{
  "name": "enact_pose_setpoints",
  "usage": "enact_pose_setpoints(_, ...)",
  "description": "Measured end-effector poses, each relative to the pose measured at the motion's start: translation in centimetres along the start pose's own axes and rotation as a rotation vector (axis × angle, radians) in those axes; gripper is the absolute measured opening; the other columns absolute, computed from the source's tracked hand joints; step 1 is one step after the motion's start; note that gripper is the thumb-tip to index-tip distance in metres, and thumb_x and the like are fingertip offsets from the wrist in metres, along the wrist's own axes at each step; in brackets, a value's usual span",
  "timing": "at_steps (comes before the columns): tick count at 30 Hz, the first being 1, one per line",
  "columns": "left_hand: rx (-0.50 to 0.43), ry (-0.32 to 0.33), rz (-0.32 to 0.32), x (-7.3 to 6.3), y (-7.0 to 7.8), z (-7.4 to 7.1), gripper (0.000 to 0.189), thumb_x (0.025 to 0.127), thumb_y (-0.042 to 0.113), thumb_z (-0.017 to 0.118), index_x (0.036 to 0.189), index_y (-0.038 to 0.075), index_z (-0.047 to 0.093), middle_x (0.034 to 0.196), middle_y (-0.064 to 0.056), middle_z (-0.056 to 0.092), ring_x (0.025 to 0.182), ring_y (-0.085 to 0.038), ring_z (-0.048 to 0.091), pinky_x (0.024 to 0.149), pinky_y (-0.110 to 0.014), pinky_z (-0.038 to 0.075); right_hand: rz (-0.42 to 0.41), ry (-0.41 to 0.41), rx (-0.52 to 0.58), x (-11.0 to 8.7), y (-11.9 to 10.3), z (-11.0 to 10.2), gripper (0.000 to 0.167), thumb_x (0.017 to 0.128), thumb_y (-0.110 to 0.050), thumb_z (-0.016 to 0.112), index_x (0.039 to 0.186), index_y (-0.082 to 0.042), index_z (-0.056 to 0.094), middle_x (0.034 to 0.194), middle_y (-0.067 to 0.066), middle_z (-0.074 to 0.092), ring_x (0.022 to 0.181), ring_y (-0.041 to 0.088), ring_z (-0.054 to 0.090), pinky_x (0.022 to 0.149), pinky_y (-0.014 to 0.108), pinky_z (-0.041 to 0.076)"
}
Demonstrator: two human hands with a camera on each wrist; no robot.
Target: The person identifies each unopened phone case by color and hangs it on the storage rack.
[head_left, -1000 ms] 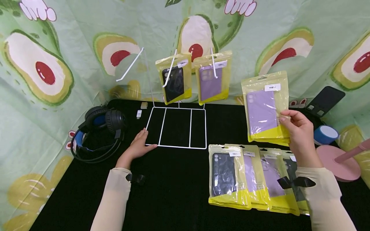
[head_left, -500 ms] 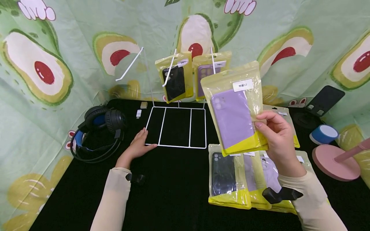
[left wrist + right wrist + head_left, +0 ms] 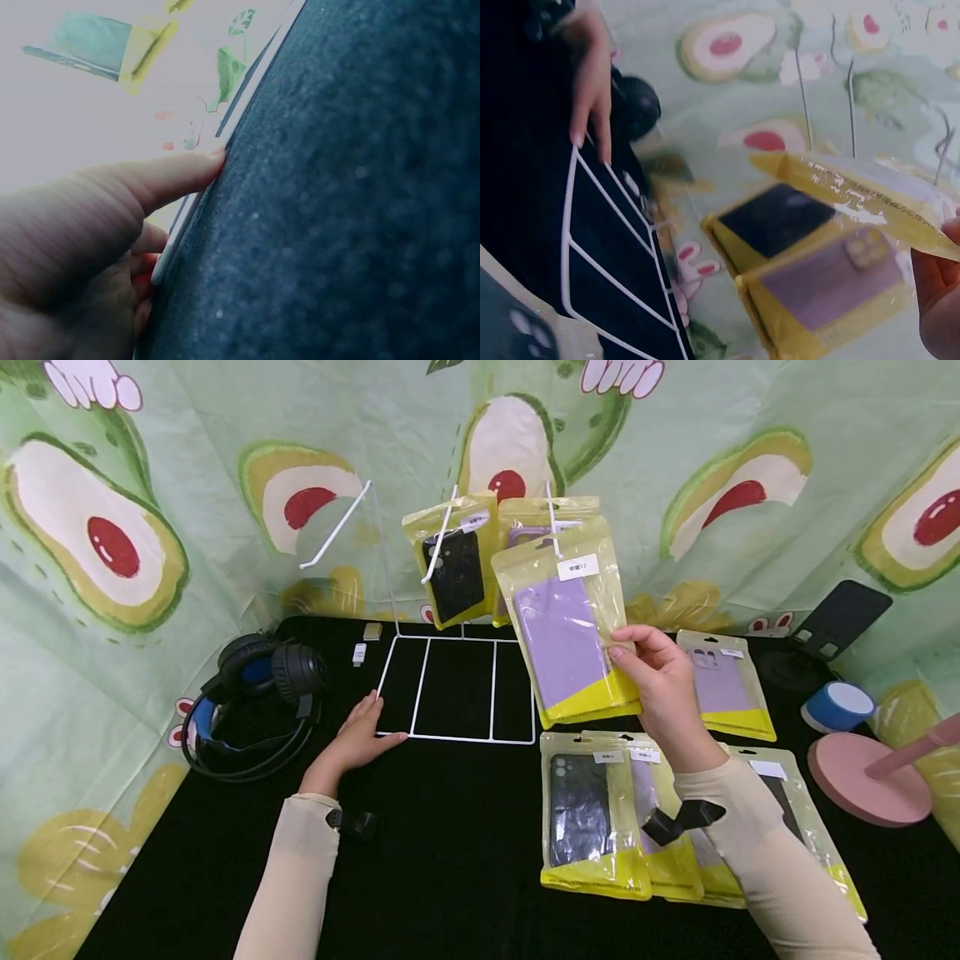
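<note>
My right hand (image 3: 660, 681) pinches the right edge of a bagged purple phone case (image 3: 562, 635), with thumb and fingers on the yellow bag. The bag stands upright before the right hook (image 3: 553, 518) of a white wire rack (image 3: 450, 740). The hook's tip shows over the bag's top near its hang hole; I cannot tell whether it passes through. Behind it hangs another bagged purple case (image 3: 517, 537), mostly hidden. A bagged black case (image 3: 456, 572) hangs on the middle hook. My left hand (image 3: 358, 735) rests on the rack's front left base corner, thumb along the front wire (image 3: 184, 217).
Several bagged cases (image 3: 585, 810) overlap at the front right, and one bagged purple case (image 3: 723, 681) lies behind them. Headphones (image 3: 262, 693) lie left. A blue round object (image 3: 838, 708), a pink stand (image 3: 870, 781) and a black phone stand (image 3: 840, 618) are right. The left hook (image 3: 337, 522) juts forward.
My right hand has carried the bagged purple phone case leftward from the right side to the right hook, uncovering the bagged purple case lying behind the pile. My left hand has stayed on the rack.
</note>
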State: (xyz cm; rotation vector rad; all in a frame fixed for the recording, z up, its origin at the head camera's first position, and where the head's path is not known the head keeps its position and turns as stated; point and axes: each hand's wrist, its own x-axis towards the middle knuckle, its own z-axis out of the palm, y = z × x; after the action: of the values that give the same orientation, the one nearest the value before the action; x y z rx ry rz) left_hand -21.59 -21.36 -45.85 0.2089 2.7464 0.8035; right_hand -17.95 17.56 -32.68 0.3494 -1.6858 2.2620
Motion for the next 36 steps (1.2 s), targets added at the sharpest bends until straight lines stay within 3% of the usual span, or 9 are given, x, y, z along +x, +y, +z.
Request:
enact_pose_setpoints(6,-0.005,0.012,0.019,0.0,0.0,0.1,0.085,0.091,0.039,0.059,0.147,-0.010,0.015,0.156,-0.024,0.003,0.143,-0.039,0.001,0.113,-0.054,0.008,0.058,0.091,0.032,3.8,1.7,0.3,0.029,0.085,0.013,0.057,0.080,-0.014,0.068,0.075,-0.002,0.061,0.068,0.009,0.054,0.060,0.016,0.047)
enact_pose_setpoints(10,-0.004,0.009,0.020,-0.1,0.1,0.1,0.086,0.091,0.039,0.059,0.147,-0.010,0.015,0.156,-0.024,0.003,0.143,-0.039,0.001,0.113,-0.054,0.008,0.079,0.102,0.041,5.2,2.8,0.2,0.028,0.085,0.013,0.057,0.079,-0.012,0.068,0.076,-0.001,0.061,0.070,0.010,0.053,0.061,0.017,0.048)
enact_pose_setpoints(18,0.000,0.010,0.017,-0.3,0.3,-0.1,0.085,0.092,0.038,0.059,0.147,-0.010,0.015,0.156,-0.024,0.003,0.143,-0.039,0.001,0.113,-0.055,0.007,0.103,0.065,0.011,5.7,4.4,-1.3,0.028,0.085,0.013,0.058,0.078,-0.013,0.068,0.079,-0.003,0.063,0.072,0.010,0.054,0.067,0.017,0.047)
enact_pose_setpoints(24,0.004,0.012,0.018,-0.1,0.0,-0.1,0.085,0.092,0.038,0.059,0.146,-0.010,0.015,0.156,-0.025,0.003,0.143,-0.040,0.001,0.113,-0.055,0.007,0.119,-0.031,-0.005,5.5,5.3,-4.6,0.020,0.088,0.013,0.054,0.085,-0.004,0.065,0.082,0.001,0.065,0.074,0.012,0.065,0.070,0.021,0.054)
enact_pose_setpoints(26,0.003,0.017,0.024,-0.1,-0.1,-0.1,0.085,0.092,0.038,0.059,0.146,-0.011,0.015,0.155,-0.026,0.003,0.142,-0.040,0.002,0.113,-0.055,0.007,0.129,-0.062,-0.066,5.3,5.7,-6.2,0.018,0.089,0.012,0.054,0.088,-0.002,0.064,0.082,0.000,0.065,0.074,0.012,0.067,0.070,0.020,0.054)
enact_pose_setpoints(31,0.001,0.019,0.033,-0.1,-0.2,0.0,0.085,0.091,0.038,0.059,0.145,-0.012,0.016,0.155,-0.026,0.004,0.142,-0.041,0.002,0.113,-0.055,0.008,0.196,-0.114,-0.480,4.5,5.6,-10.3,0.007,0.093,0.001,0.055,0.098,0.002,0.060,0.083,-0.014,0.062,0.076,0.000,0.064,0.070,0.012,0.050)
enact_pose_setpoints(34,0.001,0.018,0.028,-0.1,0.0,0.0,0.085,0.091,0.038,0.059,0.146,-0.011,0.016,0.155,-0.025,0.004,0.142,-0.041,0.002,0.113,-0.055,0.008,0.261,-0.131,-0.717,4.1,4.9,-12.7,0.021,0.096,-0.009,0.055,0.108,0.007,0.056,0.084,-0.020,0.058,0.078,-0.004,0.059,0.070,0.009,0.047)
enact_pose_setpoints(36,-0.001,0.018,0.024,-0.1,0.1,0.0,0.085,0.091,0.038,0.059,0.146,-0.010,0.016,0.156,-0.025,0.004,0.142,-0.040,0.002,0.113,-0.055,0.008,0.306,-0.118,-0.816,4.0,4.3,-14.4,0.031,0.097,-0.016,0.053,0.115,0.010,0.053,0.089,-0.016,0.056,0.081,-0.001,0.057,0.070,0.009,0.047)
